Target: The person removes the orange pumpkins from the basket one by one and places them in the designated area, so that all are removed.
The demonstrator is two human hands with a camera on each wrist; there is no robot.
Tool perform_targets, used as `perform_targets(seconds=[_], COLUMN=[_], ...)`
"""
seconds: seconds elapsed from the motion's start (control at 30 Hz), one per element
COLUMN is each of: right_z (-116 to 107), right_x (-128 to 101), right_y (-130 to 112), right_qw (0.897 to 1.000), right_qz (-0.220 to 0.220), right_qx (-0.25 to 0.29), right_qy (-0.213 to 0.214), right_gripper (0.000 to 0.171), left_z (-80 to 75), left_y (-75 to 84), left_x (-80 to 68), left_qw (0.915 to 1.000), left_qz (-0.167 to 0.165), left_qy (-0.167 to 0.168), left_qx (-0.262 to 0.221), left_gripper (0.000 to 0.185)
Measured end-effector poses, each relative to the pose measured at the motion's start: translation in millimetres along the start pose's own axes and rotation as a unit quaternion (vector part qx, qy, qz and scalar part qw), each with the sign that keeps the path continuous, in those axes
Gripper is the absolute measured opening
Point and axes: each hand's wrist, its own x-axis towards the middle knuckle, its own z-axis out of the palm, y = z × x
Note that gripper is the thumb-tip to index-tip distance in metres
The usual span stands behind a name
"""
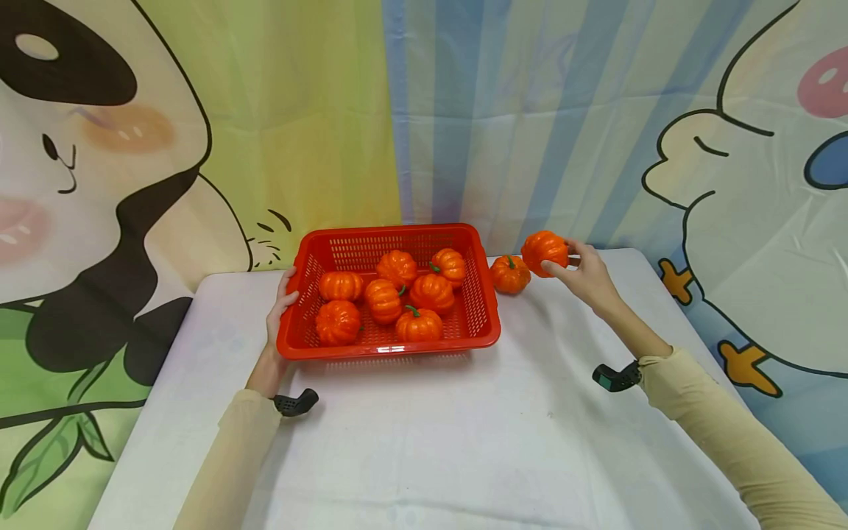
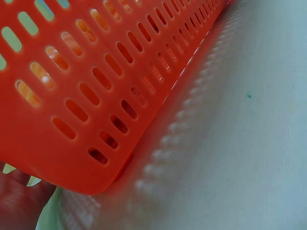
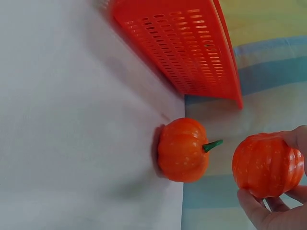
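My right hand grips an orange toy pumpkin, raised above the table at the back right. In the right wrist view, fingers and thumb curl around this pumpkin. Just left of it, a second pumpkin with a green stem sits on the table. A red plastic basket with slotted walls holds several more orange pumpkins. At its left end, my left hand holds the side near the rim. Much of that hand is out of frame in the left wrist view.
A white cloth covers the table. Behind it hangs a printed curtain with cartoon animals, close to the table's back edge. Black wrist cameras are strapped to both forearms.
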Motion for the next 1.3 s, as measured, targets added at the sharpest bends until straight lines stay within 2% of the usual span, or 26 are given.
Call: perform_targets(seconds=[0.33,0.6,0.83,1.1,1.3], right_z=[-1.5,-1.2,0.5,1.3,0.9], right_x=[-0.8,1.7,0.7,2.0,2.3], right_y=[0.9,2.7,3.8,3.9,3.2], right_qw=[0.998,0.993,0.989,0.985,0.988], right_qz=[-0.005,-0.008,-0.015,-0.006,0.012], right_qx=[0.05,0.104,0.13,0.163,0.15], right_qy=[-0.039,-0.061,-0.066,-0.064,-0.041], right_gripper=[0.078,0.074,0.071,0.075,0.077], left_z=[0.0,-1.4,-1.0,0.0,0.8], left_y=[0.9,0.3,0.6,0.6,0.3], left_x=[0.0,1.2,1.2,-0.3,-0.5], left_qw=[0.9999,1.0,0.9999,1.0,0.9999], left_qz=[-0.006,0.0,0.0,-0.004,-0.006], left_qy=[0.008,0.001,0.006,0.007,0.008], left_qx=[-0.003,-0.005,-0.009,0.001,0.0], left_gripper=[0.056,0.055,0.055,0.056,0.056])
